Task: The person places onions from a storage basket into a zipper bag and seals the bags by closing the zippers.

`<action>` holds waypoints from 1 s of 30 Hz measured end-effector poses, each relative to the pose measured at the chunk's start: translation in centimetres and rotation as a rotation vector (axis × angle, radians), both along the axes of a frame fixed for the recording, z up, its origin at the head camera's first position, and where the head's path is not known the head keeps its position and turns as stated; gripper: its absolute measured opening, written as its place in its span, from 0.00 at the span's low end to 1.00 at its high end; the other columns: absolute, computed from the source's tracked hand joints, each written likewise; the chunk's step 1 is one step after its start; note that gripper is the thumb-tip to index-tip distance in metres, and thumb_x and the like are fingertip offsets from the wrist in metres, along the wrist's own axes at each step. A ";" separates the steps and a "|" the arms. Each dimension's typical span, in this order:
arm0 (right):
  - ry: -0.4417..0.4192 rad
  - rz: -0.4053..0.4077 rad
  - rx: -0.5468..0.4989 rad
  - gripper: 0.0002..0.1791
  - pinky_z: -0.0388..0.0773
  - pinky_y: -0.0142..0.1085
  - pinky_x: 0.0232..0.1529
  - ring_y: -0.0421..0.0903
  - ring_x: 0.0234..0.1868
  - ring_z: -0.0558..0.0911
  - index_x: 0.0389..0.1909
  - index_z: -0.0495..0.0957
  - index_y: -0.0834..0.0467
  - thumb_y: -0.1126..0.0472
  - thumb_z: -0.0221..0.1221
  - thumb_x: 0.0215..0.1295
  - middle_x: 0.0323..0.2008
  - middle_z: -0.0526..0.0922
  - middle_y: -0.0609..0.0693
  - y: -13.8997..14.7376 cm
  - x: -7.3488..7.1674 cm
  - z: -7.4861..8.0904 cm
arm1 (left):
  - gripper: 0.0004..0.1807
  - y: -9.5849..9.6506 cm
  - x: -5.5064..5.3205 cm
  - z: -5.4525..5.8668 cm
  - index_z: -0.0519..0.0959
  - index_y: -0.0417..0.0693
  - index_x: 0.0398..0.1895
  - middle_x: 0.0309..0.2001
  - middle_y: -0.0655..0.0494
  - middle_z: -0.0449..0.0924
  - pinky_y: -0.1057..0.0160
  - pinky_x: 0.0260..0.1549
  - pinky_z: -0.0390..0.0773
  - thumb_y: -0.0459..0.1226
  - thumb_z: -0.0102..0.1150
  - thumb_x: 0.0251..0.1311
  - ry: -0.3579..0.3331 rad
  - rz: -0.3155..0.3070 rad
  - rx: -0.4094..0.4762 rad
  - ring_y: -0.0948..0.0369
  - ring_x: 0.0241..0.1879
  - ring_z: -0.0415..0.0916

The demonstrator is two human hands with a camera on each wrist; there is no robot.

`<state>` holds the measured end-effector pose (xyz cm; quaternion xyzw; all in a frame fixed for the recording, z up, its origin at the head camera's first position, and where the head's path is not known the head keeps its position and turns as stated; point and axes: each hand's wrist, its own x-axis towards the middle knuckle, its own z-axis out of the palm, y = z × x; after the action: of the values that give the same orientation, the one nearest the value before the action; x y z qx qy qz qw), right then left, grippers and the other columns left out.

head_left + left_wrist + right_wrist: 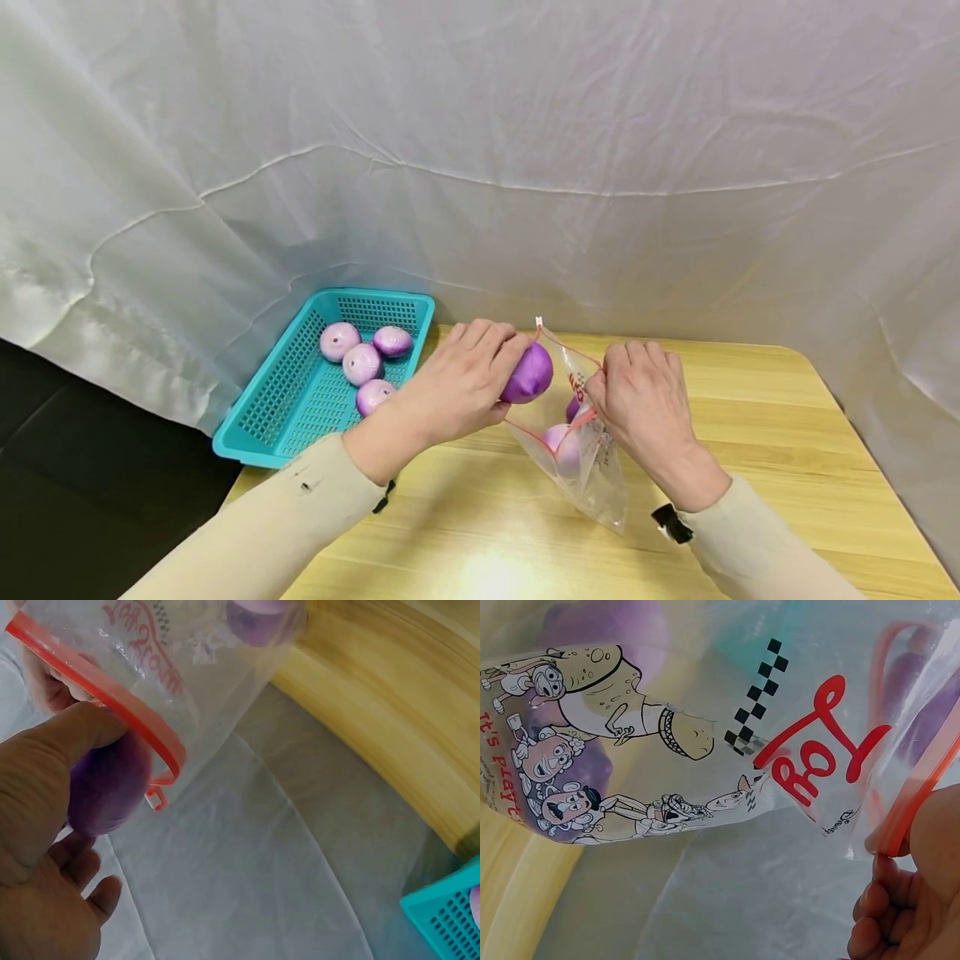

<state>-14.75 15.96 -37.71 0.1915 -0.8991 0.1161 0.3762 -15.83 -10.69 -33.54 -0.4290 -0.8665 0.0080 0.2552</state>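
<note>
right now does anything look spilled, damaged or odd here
Only one small oddity: the left sleeve has dark marks near its cuff; stains or holes, I can't tell. Nothing looks spilled: the visible purple onions are in the teal basket, the clear bag or the left hand.

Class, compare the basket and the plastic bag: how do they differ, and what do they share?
The basket is turquoise with walls full of holes; the plastic bag is clear with a red-edged opening and printing. No hand holds the basket; the right hand grips the plastic bag's edge. Both contain purple onions.
</note>
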 end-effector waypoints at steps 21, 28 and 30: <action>-0.084 -0.029 -0.046 0.09 0.62 0.46 0.31 0.55 0.25 0.66 0.20 0.67 0.56 0.63 0.52 0.59 0.19 0.65 0.49 -0.1 0.3 0.0 | 0.54 0.8 -0.1 0.4 0.65 0.48 0.80 0.61 0.51 0.75 0.54 0.52 0.73 0.55 0.80 0.52 -0.082 0.109 -0.203 0.51 0.59 0.71; -0.128 -0.067 -0.089 0.08 0.65 0.49 0.33 0.56 0.27 0.69 0.20 0.67 0.55 0.64 0.54 0.57 0.20 0.68 0.50 0.3 0.1 0.4 | 0.49 0.7 -0.3 0.2 0.69 0.47 0.75 0.58 0.50 0.76 0.54 0.53 0.73 0.55 0.80 0.53 -0.085 0.097 -0.134 0.50 0.57 0.71; -0.148 -0.074 -0.098 0.09 0.64 0.49 0.35 0.56 0.28 0.69 0.20 0.67 0.55 0.64 0.54 0.57 0.20 0.67 0.49 0.4 0.2 0.4 | 0.44 0.7 -0.4 0.1 0.71 0.47 0.69 0.56 0.50 0.76 0.55 0.50 0.73 0.55 0.79 0.53 -0.084 0.108 -0.111 0.50 0.55 0.72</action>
<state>-14.58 16.33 -37.29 0.1305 -0.9241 0.1600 0.3217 -16.23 -10.01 -33.44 -0.3949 -0.8966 0.0517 0.1935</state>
